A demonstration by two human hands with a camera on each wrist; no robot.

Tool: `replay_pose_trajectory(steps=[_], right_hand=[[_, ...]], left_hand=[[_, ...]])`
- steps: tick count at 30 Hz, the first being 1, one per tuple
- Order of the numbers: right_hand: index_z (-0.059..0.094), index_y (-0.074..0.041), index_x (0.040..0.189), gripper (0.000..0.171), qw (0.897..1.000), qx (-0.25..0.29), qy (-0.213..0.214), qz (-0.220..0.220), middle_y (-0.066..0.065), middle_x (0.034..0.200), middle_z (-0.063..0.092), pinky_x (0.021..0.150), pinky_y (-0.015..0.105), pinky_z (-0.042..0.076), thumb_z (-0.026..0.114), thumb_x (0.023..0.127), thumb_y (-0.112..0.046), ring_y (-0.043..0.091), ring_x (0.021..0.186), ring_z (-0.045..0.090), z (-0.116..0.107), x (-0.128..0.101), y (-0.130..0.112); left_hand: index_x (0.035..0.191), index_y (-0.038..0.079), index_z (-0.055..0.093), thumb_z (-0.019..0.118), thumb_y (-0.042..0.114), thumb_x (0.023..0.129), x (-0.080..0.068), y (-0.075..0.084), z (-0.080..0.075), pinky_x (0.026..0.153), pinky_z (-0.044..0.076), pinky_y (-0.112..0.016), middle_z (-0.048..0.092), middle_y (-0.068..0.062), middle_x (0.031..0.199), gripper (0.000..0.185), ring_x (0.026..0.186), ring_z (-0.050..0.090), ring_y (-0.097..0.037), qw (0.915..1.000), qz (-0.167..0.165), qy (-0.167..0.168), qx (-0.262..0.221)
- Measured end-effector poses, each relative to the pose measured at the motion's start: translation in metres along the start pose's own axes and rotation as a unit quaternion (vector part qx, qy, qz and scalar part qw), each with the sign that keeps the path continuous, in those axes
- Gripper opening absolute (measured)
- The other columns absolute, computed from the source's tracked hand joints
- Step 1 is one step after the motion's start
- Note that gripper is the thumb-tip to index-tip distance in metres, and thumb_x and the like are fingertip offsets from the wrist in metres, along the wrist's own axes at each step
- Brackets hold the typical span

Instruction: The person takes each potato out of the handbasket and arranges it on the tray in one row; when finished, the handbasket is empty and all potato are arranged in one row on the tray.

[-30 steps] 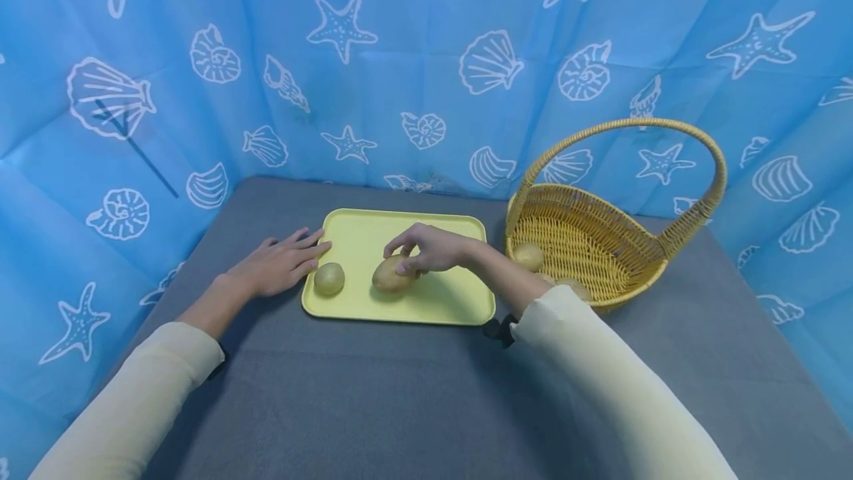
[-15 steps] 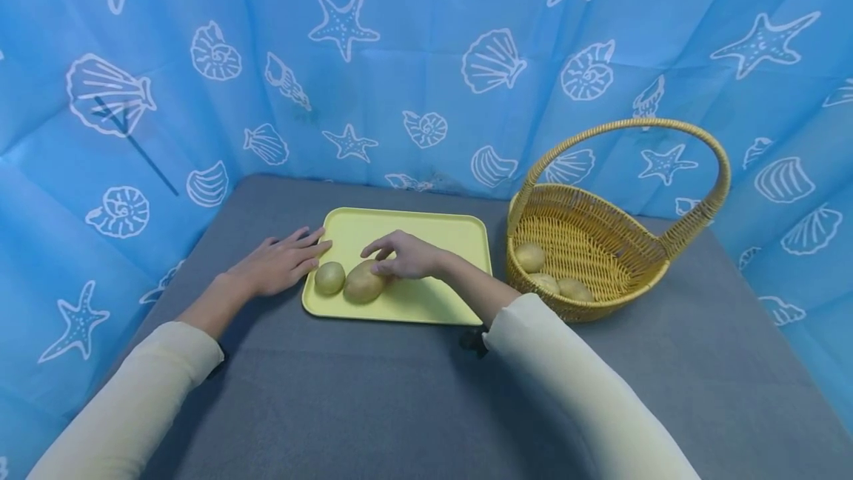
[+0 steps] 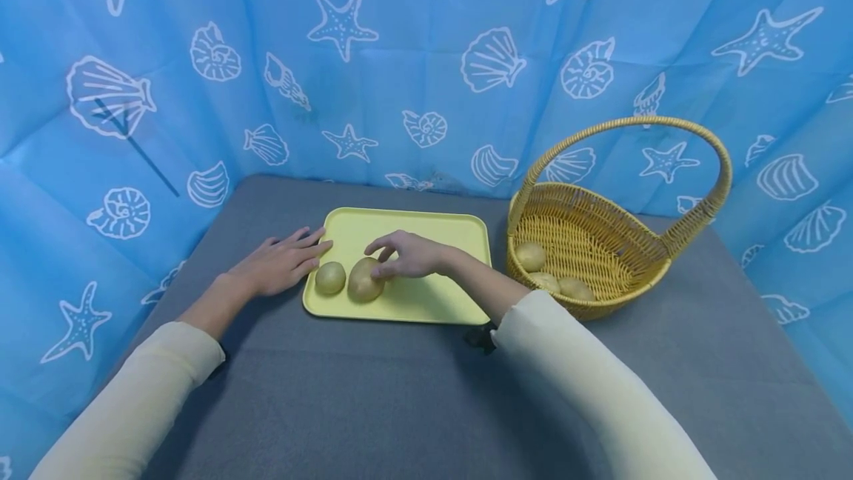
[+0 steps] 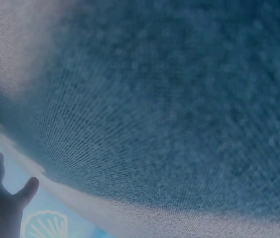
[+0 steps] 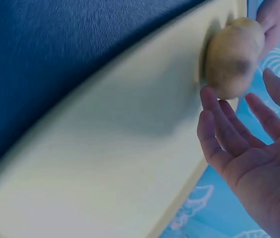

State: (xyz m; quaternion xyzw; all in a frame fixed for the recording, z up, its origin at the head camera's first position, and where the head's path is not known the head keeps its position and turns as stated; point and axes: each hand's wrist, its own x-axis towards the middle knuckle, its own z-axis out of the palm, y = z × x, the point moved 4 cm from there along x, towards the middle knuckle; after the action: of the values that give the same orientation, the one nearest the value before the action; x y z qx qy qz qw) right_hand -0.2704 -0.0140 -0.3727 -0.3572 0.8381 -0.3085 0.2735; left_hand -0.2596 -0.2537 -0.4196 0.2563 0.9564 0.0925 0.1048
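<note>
Head view — right hand (image 3: 408,255) touches potato (image 3: 364,279) near tray's (image 3: 426,305) left edge.

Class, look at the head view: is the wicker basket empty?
No, the wicker basket holds three potatoes on its near side, while two more potatoes sit on the yellow tray.

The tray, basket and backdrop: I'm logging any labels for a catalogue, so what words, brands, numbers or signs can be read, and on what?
None: no text shows in any view.
The yellow tray, wicker basket and potatoes carry no label.
The blue curtain bears only shell and starfish drawings.
</note>
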Motion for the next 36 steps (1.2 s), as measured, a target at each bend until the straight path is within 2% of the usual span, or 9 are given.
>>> replay_pose_trajectory(steps=[4,8,10,17,21,28,31,36], right_hand=[[0.050,-0.004,0.145,0.051,0.999,-0.005,-0.037,0.008,0.023,0.132,0.060,0.096,0.036,0.050,0.064,0.098,-0.019,0.030,0.116,0.063,-0.010,-0.021,-0.005],[0.046,-0.006,0.147,0.054,0.998,-0.006,-0.069,0.009,0.025,0.137,0.055,0.094,0.035,0.051,0.065,0.098,-0.019,0.030,0.115,0.065,-0.024,-0.053,-0.011],[0.046,-0.006,0.147,0.055,0.998,-0.004,-0.067,0.002,0.023,0.138,0.055,0.095,0.035,0.051,0.066,0.097,-0.018,0.030,0.115,0.064,-0.033,-0.072,-0.013],[0.046,-0.004,0.147,0.058,0.999,0.039,-0.013,-0.011,0.018,0.140,0.053,0.091,0.038,0.054,0.069,0.095,-0.011,0.028,0.114,0.065,-0.070,-0.136,-0.007],[0.048,-0.003,0.145,0.056,0.999,0.036,0.012,0.001,0.019,0.138,0.055,0.090,0.037,0.055,0.070,0.094,-0.010,0.029,0.114,0.065,-0.091,-0.166,0.008],[0.048,0.000,0.145,0.057,0.996,0.063,0.034,0.057,0.024,0.142,0.051,0.096,0.037,0.052,0.070,0.095,-0.015,0.038,0.123,0.059,-0.114,-0.205,0.047],[0.046,-0.001,0.147,0.061,0.994,0.071,0.017,0.083,0.023,0.149,0.046,0.103,0.042,0.046,0.070,0.095,-0.019,0.040,0.128,0.053,-0.118,-0.219,0.068],[0.041,0.002,0.150,0.061,0.988,0.083,-0.045,0.119,0.023,0.154,0.038,0.111,0.048,0.036,0.065,0.098,-0.021,0.044,0.138,0.041,-0.120,-0.237,0.103]], left_hand=[[0.158,0.018,0.033,0.036,0.030,0.110,-0.001,0.002,-0.002,0.107,0.017,-0.074,0.020,-0.011,0.165,0.049,0.149,0.016,-0.043,1.0000,0.005,0.001,-0.002],[0.157,0.017,0.033,0.037,0.030,0.110,-0.001,0.004,-0.003,0.108,0.016,-0.074,0.020,-0.011,0.164,0.049,0.149,0.016,-0.043,1.0000,0.006,0.002,-0.005],[0.157,0.017,0.033,0.037,0.030,0.110,-0.001,0.004,-0.003,0.108,0.015,-0.074,0.020,-0.011,0.165,0.050,0.149,0.015,-0.043,1.0000,0.006,0.002,-0.006],[0.157,0.016,0.033,0.037,0.030,0.110,-0.001,0.004,-0.002,0.107,0.016,-0.074,0.020,-0.012,0.164,0.049,0.148,0.016,-0.043,0.9999,0.009,0.001,0.004],[0.157,0.016,0.034,0.037,0.031,0.110,-0.001,0.005,-0.001,0.107,0.017,-0.074,0.021,-0.012,0.164,0.050,0.148,0.016,-0.044,0.9999,0.009,0.002,0.007],[0.157,0.017,0.034,0.036,0.033,0.110,-0.002,0.004,0.000,0.107,0.016,-0.074,0.021,-0.011,0.164,0.050,0.148,0.017,-0.043,1.0000,0.006,0.004,0.006],[0.157,0.017,0.035,0.036,0.032,0.110,-0.002,0.005,-0.001,0.107,0.016,-0.074,0.022,-0.011,0.164,0.050,0.148,0.017,-0.043,1.0000,0.005,0.005,0.004],[0.157,0.017,0.035,0.036,0.032,0.110,-0.002,0.006,-0.002,0.107,0.016,-0.074,0.021,-0.012,0.164,0.050,0.148,0.016,-0.044,1.0000,0.005,0.003,0.003]])
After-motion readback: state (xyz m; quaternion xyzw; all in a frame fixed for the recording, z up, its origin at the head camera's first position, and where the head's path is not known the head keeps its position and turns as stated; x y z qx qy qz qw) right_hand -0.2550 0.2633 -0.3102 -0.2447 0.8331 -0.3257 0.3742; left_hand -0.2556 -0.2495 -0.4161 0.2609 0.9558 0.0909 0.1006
